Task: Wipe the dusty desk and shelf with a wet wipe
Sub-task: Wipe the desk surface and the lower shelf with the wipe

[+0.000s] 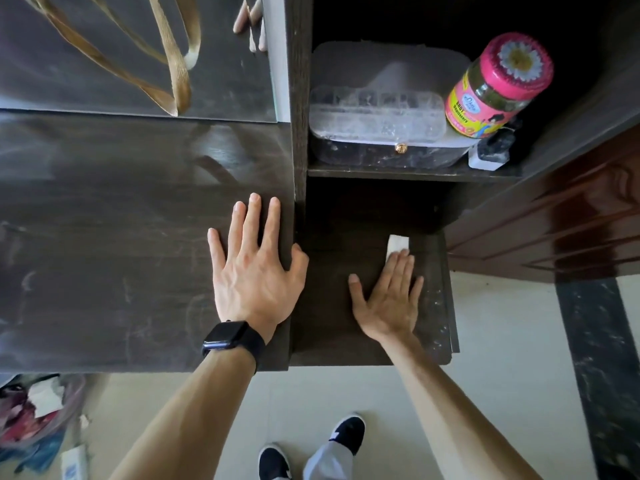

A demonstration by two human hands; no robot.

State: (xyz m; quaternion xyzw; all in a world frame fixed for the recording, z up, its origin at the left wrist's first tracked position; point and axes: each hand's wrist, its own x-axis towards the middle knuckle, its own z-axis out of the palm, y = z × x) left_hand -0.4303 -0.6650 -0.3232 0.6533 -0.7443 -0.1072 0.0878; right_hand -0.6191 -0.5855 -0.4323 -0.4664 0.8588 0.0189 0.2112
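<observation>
My left hand (254, 268), with a black watch on the wrist, rests flat on the dark dusty desk (104, 244), fingers spread near its right edge. My right hand (391, 296) lies flat on the lower shelf board (332, 306) of the dark shelf unit. Its straight fingers press a white wet wipe (398, 242), whose far end shows beyond the fingertips. Pale dust specks remain along the board's right edge.
On the upper shelf (412, 172) stand a clear plastic box (377, 119), a pink-lidded jar (502, 84) and a small dark object. A mirror (104, 57) leans behind the desk. A plastic bag of rubbish (31, 417) sits on the floor at left. A dark wooden door (571, 220) stands at right.
</observation>
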